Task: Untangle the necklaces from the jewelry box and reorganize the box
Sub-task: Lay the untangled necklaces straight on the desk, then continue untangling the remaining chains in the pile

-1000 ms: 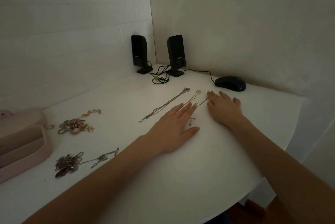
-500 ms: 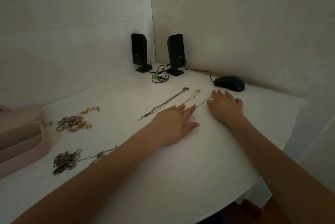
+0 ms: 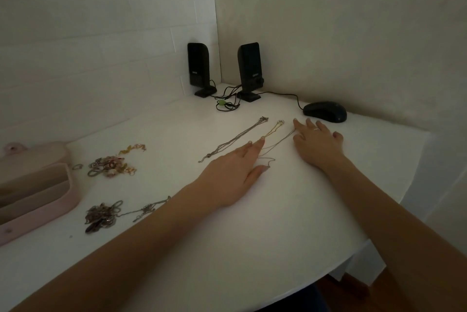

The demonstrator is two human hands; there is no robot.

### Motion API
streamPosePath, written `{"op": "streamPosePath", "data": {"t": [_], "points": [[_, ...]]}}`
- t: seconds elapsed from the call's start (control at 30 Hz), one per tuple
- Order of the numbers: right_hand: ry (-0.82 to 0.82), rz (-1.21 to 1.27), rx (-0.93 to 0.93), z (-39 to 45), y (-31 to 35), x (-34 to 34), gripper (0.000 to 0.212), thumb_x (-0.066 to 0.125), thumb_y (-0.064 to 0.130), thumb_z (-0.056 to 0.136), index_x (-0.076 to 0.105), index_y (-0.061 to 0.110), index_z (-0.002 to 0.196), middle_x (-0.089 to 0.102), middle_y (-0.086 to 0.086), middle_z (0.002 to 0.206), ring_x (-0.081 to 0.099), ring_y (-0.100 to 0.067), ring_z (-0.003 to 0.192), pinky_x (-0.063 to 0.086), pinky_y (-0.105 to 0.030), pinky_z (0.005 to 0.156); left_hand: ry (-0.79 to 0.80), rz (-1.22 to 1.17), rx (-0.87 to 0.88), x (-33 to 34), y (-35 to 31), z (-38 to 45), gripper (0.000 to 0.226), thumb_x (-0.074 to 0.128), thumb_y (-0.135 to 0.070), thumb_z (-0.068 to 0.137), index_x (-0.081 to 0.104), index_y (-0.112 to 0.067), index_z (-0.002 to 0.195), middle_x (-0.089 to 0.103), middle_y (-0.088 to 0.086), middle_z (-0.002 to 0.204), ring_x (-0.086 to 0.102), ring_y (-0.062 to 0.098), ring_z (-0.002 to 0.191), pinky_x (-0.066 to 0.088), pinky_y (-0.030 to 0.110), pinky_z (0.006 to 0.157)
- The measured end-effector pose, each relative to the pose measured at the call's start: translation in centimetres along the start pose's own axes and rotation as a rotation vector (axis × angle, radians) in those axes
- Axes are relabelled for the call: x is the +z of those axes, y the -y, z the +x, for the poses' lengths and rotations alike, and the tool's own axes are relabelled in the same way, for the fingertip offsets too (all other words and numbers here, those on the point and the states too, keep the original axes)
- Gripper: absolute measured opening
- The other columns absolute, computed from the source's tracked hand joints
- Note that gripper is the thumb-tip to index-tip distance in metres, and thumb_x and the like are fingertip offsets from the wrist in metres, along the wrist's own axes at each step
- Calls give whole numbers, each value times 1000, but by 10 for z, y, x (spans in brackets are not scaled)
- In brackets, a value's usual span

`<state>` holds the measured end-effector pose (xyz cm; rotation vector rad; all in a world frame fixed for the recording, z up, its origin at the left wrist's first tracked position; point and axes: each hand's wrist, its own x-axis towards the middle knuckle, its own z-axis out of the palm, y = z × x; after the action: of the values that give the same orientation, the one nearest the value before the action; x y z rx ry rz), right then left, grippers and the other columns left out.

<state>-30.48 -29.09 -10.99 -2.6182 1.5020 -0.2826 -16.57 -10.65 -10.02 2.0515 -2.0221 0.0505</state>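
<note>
Three thin necklaces lie stretched out side by side on the white table (image 3: 252,236): a silver chain (image 3: 235,138), a gold chain (image 3: 273,131) and a finer chain (image 3: 281,142). My left hand (image 3: 232,172) lies flat, its fingertips on the near ends of the gold and fine chains. My right hand (image 3: 318,145) rests flat with spread fingers, its forefinger touching the far end of the fine chain. An open pink jewelry box (image 3: 32,190) sits at the left edge. Near it lie a tangled dark clump (image 3: 103,215) and a mixed gold and pink heap (image 3: 111,165).
Two black speakers (image 3: 249,69) stand in the far corner with looped cables (image 3: 227,104). A black computer mouse (image 3: 324,111) sits just beyond my right hand. The table's rounded edge curves along the right and front.
My right hand has slid farther away along the fine chain, pulling it straighter. My left hand stays pressed on the near ends.
</note>
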Motion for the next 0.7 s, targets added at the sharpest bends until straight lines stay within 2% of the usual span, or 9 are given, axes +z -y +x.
{"op": "streamPosePath", "data": {"t": [0.07,0.1,0.2,0.27,0.33,0.43,0.53,0.6,0.7], "points": [[-22,30,-26,-2,1,0,54,25,30,101,7,34,152,10,1,161,8,-20,147,11,-54,115,-45,-5,39,-4,9,-14,53,26,-37,102,14,-22,152,19,-2,158,15,9,145,18,25,113],[-47,44,-48,-3,2,-1,55,27,29,101,8,35,152,13,1,161,10,-19,147,10,-54,115,-60,-17,44,-8,16,-24,50,27,-35,101,25,-21,149,23,-3,156,18,8,144,16,23,114],[-198,101,-157,-11,9,-3,50,37,24,100,27,33,148,39,-1,150,27,-19,142,9,-49,117,-179,-57,8,-24,49,-62,41,38,-35,93,63,-17,119,55,-1,134,46,9,128,34,25,108],[-309,235,-239,-23,27,-8,37,47,21,97,50,31,133,60,2,124,46,-20,125,21,-46,114,-208,-71,-11,-41,73,-90,42,41,-44,85,69,-19,105,65,-10,109,53,-5,103,42,20,91],[-326,447,-361,-42,60,-13,22,56,22,94,61,27,114,60,16,97,55,-12,102,39,-38,99,-120,-83,-53,-57,90,-116,49,42,-58,77,69,-26,101,60,-23,94,51,-11,93,42,12,76],[-32,592,-678,-79,127,-19,17,68,29,85,63,23,101,59,19,92,54,2,90,42,-13,80,-37,-28,-35,-68,107,-143,53,48,-68,78,70,-26,103,62,-19,95,53,-3,93,38,5,79],[327,490,-852,-101,184,-14,35,75,39,78,60,26,106,56,15,102,51,-2,92,41,-8,72,-18,48,-119,-69,113,-161,40,53,-54,86,67,-26,111,60,-14,105,51,2,98,32,2,85],[388,432,-877,-104,211,-7,44,77,39,76,57,24,112,52,10,104,48,-5,89,39,-9,70,-85,52,-115,-68,114,-166,30,54,-36,88,71,-19,106,65,-4,99,52,3,87,40,6,81],[408,380,-893,-107,240,2,44,79,38,74,55,22,107,51,8,101,45,-4,81,36,-10,66,-181,5,-138,-66,118,-169,15,64,-5,84,72,-14,92,67,-1,84,53,4,72,38,1,73]]}}
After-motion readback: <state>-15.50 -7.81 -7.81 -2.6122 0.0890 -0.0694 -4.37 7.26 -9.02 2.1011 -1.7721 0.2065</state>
